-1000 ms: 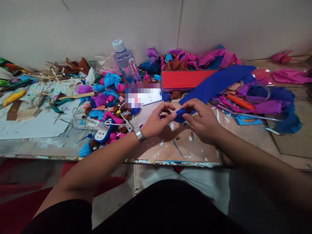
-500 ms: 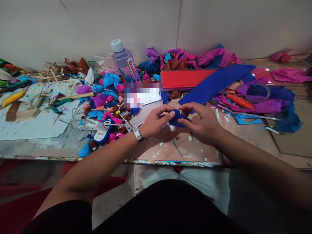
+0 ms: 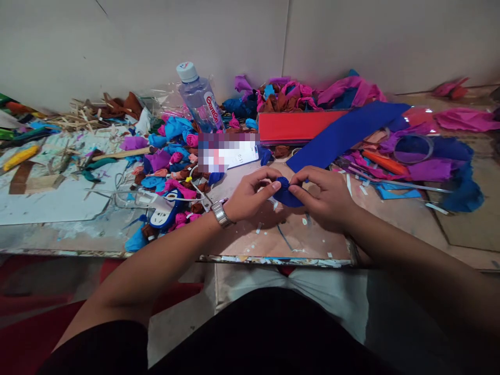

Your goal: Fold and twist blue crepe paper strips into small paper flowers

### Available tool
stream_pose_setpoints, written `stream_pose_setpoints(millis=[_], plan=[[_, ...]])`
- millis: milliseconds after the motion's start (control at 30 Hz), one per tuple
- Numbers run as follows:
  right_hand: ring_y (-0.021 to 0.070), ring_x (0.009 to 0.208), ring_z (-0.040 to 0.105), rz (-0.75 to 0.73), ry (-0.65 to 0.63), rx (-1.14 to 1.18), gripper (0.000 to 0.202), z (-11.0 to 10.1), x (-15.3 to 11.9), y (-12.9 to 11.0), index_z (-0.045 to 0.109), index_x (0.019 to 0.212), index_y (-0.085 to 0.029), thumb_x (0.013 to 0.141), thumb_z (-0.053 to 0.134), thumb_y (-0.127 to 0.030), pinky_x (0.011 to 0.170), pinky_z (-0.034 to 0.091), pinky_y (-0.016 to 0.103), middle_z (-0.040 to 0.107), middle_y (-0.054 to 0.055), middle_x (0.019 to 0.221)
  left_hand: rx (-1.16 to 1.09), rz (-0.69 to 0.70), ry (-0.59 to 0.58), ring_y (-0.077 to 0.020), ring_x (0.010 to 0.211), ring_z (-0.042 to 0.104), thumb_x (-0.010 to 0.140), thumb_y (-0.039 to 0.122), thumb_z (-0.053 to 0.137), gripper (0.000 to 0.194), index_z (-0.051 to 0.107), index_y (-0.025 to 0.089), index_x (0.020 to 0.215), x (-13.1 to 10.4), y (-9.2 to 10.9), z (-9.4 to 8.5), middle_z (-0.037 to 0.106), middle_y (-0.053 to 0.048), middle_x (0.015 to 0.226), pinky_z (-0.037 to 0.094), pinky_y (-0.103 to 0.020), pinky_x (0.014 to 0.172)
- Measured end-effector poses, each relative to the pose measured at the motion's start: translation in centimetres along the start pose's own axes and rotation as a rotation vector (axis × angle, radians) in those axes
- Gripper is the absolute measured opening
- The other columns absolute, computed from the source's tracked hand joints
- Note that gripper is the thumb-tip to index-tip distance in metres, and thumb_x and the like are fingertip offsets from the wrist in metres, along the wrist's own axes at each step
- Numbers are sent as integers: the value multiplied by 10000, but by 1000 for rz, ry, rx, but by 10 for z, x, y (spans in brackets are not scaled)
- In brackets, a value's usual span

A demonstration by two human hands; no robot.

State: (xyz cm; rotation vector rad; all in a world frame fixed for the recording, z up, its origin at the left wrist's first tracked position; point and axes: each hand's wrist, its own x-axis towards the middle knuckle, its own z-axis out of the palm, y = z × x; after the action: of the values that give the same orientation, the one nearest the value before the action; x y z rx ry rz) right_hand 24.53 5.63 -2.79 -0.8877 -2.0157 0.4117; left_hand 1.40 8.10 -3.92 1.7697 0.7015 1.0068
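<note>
A small piece of dark blue crepe paper (image 3: 288, 196) is pinched between both hands above the table's front part. My left hand (image 3: 253, 194), with a metal watch at the wrist, grips its left side between thumb and fingers. On the other side my right hand (image 3: 326, 195) pinches the paper near its gathered top. Behind the hands, a long blue paper strip (image 3: 336, 138) lies slantwise across a red sheet stack (image 3: 300, 126). A lit phone (image 3: 244, 156) rests behind my left hand.
A clear bottle (image 3: 199, 101) stands behind the phone. Left are a blue power strip (image 3: 164, 212), crumpled paper pieces and green pliers (image 3: 97, 165). At right lie an orange-handled tool (image 3: 385, 162), a tape ring (image 3: 413, 149) and paper scraps.
My right fingertips have moved slightly left, closer to my left thumb, onto the paper's gathered top. The blue piece has turned, and its lower part now hangs rounder below the fingers.
</note>
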Motion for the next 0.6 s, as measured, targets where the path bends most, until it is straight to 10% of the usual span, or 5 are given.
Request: stream_pose_setpoints(millis=[333,600], plan=[[186,784,686,-7,-64,-30,159,0,-1,2,694,937,-229,1001,716,-373,747,499,319,737,17,857,260,231,-102,-227,1064,654,1070,477,531,335,678,184,1138,-1,4,-1,712,-117,1125,508,-400,970],[210,836,731,28,-21,-13,155,0,-1,0,742,1010,-246,964,770,-392,784,543,341,800,31,948,292,147,-81,-213,1036,637,1083,504,495,364,643,183,1170,-2,4,0,695,-112,1134,505,-371,934]])
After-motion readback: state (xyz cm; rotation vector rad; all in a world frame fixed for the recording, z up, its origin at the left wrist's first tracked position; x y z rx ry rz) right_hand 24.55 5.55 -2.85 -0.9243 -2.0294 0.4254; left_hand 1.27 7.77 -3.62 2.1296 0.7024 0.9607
